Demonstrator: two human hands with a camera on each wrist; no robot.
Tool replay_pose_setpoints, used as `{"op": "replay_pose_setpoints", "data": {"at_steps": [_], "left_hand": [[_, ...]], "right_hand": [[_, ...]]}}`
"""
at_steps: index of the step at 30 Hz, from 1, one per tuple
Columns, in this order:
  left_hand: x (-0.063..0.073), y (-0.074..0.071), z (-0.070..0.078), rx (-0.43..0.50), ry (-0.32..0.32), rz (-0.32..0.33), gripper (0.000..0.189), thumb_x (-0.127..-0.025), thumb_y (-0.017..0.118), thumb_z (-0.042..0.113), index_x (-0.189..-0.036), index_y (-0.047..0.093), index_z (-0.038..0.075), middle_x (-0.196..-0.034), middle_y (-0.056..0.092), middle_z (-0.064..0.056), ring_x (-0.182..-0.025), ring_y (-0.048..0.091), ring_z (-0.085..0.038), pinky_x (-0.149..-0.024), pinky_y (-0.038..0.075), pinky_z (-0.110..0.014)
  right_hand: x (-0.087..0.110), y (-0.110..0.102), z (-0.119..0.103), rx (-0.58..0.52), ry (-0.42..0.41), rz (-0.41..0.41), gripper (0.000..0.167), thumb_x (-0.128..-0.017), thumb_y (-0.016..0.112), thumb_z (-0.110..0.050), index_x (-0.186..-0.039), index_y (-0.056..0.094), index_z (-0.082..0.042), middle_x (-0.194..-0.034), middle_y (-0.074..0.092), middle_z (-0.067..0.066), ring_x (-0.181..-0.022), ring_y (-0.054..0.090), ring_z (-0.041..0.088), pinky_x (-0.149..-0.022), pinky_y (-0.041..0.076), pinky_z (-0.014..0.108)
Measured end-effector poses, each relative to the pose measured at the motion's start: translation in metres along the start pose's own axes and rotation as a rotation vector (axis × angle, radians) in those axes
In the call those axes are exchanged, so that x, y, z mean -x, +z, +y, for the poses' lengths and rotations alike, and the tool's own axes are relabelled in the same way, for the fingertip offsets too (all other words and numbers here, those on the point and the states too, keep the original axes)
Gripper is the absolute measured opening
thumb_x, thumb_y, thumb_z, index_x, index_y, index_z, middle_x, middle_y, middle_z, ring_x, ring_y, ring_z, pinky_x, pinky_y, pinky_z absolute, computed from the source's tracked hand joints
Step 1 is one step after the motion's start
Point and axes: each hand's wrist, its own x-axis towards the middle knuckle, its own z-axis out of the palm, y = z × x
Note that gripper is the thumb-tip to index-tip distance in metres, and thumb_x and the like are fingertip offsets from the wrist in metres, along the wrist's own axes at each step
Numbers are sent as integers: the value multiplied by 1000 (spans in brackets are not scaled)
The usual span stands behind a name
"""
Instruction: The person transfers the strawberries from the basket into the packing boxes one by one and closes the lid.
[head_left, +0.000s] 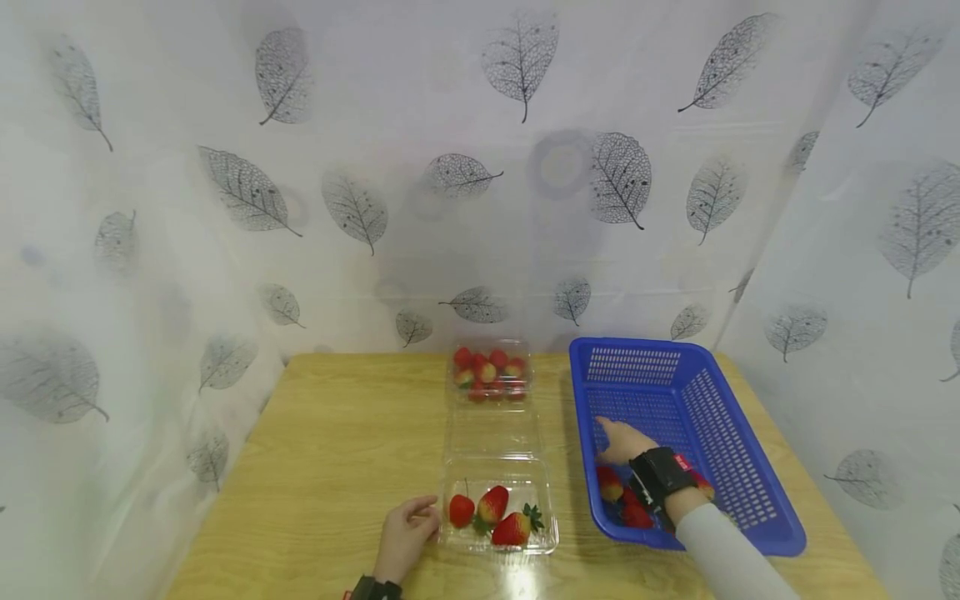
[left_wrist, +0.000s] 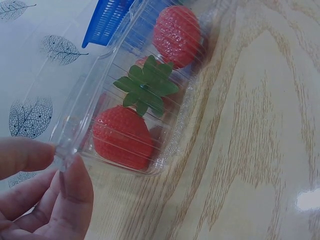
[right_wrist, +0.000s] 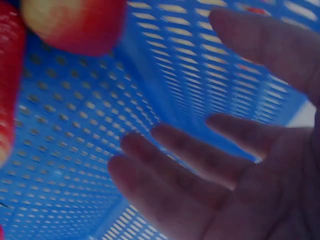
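Observation:
My left hand (head_left: 407, 533) pinches the left rim of a clear plastic box (head_left: 550, 500) between thumb and finger, as the left wrist view shows. Inside it lie two strawberries, one with a green leafy cap (left_wrist: 145, 86), and a rounder red fruit with a thin stem (head_left: 461, 510). My right hand (head_left: 628, 442) reaches down into a blue basket (head_left: 720, 417), its fingers spread and holding nothing. Near that hand are a red-and-yellow fruit (right_wrist: 82, 25) and a strawberry (right_wrist: 9, 75). More red fruit (head_left: 637, 512) sits under my right wrist, partly hidden by it.
The box's clear lid (head_left: 491, 432) lies folded back on the wooden table (head_left: 337, 433). Behind it stands another clear box (head_left: 527, 360) with several red fruits. A white curtain (head_left: 450, 250) printed with grey leaves hangs along the table's back and sides.

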Motion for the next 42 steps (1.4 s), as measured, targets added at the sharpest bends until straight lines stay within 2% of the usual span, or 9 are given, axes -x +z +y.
{"op": "replay_pose_setpoints", "data": {"at_steps": [7, 15, 20, 23, 26, 31, 37, 40, 42], "left_hand": [[1, 0, 1, -1, 4, -11, 36, -83, 61, 4, -112, 54, -15, -85, 61, -7, -70, 61, -13, -62, 52, -25], [1, 0, 1, -3, -2, -3, 36, -82, 61, 4, -113, 54, -14, -85, 62, -7, -70, 60, -13, -62, 52, -24], [1, 1, 1, 11, 12, -5, 36, -82, 61, 3, -112, 54, -15, -85, 62, -8, -71, 61, -15, -62, 53, -25], [1, 1, 1, 16, 16, -5, 36, -82, 61, 2, -112, 53, -16, -85, 61, -9, -71, 61, -15, -61, 53, -25], [1, 0, 1, 12, 14, -6, 36, -82, 61, 3, -112, 54, -15, -85, 61, -8, -71, 61, -14, -61, 53, -25], [1, 0, 1, 0, 3, -4, 35, -82, 61, 3, -112, 54, -14, -85, 61, -7, -71, 61, -14, -62, 53, -25], [1, 0, 2, -7, -9, 2, 34, -81, 60, 2, -111, 55, -14, -85, 61, -7, -70, 60, -12, -61, 53, -25], [1, 0, 1, -2, -5, 2, 35, -82, 60, 2, -112, 54, -14, -85, 61, -7, -69, 60, -12, -61, 52, -25], [1, 0, 1, 5, 2, -1, 35, -82, 61, 2, -112, 54, -14, -85, 61, -7, -69, 60, -12, -61, 53, -25]], "right_hand": [[0, 15, 6, 24, 33, -98, 53, -57, 77, -7, -107, 60, 1, -97, 63, 14, -89, 59, 30, -79, 48, 47], [-2, 22, 6, 22, 63, -118, 39, -49, 78, -1, -83, 61, -4, -74, 60, 4, -69, 56, 21, -66, 49, 38], [-2, 21, 6, 10, 52, -134, 36, -48, 78, -2, -79, 61, -5, -70, 59, 2, -65, 55, 19, -61, 48, 34], [0, 20, 8, -53, 64, -117, 37, -47, 79, -1, -79, 61, -5, -69, 59, 3, -64, 56, 19, -57, 49, 33], [0, 15, 10, -97, 73, -87, 42, -49, 79, -3, -87, 61, -2, -72, 58, 4, -64, 56, 20, -55, 48, 32], [-8, -3, 18, -88, 11, 67, 50, -57, 79, -7, -101, 58, 6, -81, 58, 10, -69, 56, 21, -58, 48, 32], [-9, -31, 1, -94, -47, 469, 54, -68, 75, -8, -114, 51, 10, -102, 52, 27, -88, 55, 40, -69, 51, 49], [-8, -39, -17, -130, -128, 665, 54, -70, 74, -7, -116, 50, 8, -108, 48, 28, -92, 54, 43, -73, 50, 52], [-7, -40, -30, -168, -205, 740, 53, -71, 75, -5, -117, 51, 7, -108, 48, 27, -93, 54, 41, -74, 50, 51]]}}
